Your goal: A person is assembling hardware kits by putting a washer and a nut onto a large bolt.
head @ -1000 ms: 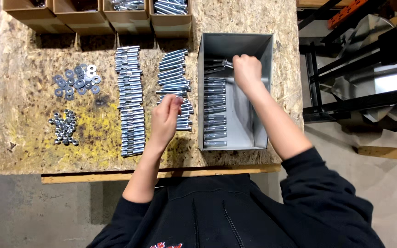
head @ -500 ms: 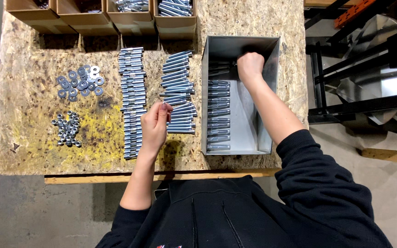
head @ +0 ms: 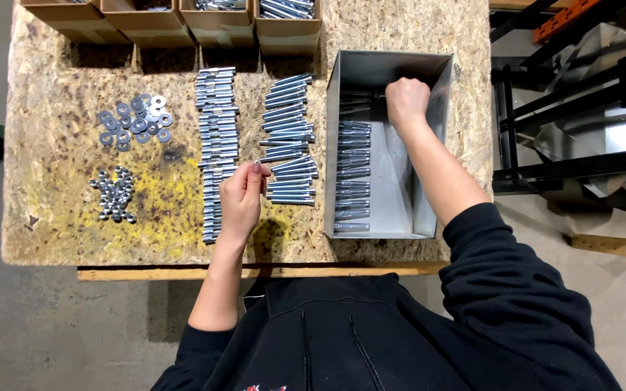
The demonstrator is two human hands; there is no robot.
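The right hand (head: 407, 100) reaches into the grey metal bin (head: 440, 145) at about two o'clock on the worktop (head: 52, 210). Its fingers are curled shut in a fist-like grip around bolts at the far end of the bin; only a bit of dark shank shows to the left of the knuckles, so how many it holds cannot be told. Below the hand, a column of bolts (head: 353, 177) lies flat along the bin's left side, running toward six o'clock.

The left hand (head: 242, 199) sits near the middle of the worktop, between two loose columns of bolts. Its fingertips are pressed together in a pinch pointing toward twelve o'clock, right at the inner edge of the left bolt column (head: 215, 145); whether a bolt is actually between the fingers is not clear. The right bolt column (head: 291, 141) lies just to the hand's three o'clock side, its bolts slightly fanned and touching one another.

At about ten o'clock a cluster of flat washers (head: 133, 122) lies spread on the chipboard, and below it, toward eight o'clock, a small heap of nuts (head: 114, 194). Along the twelve o'clock edge stands a row of cardboard boxes (head: 219, 25), two of them showing more metal fasteners inside.
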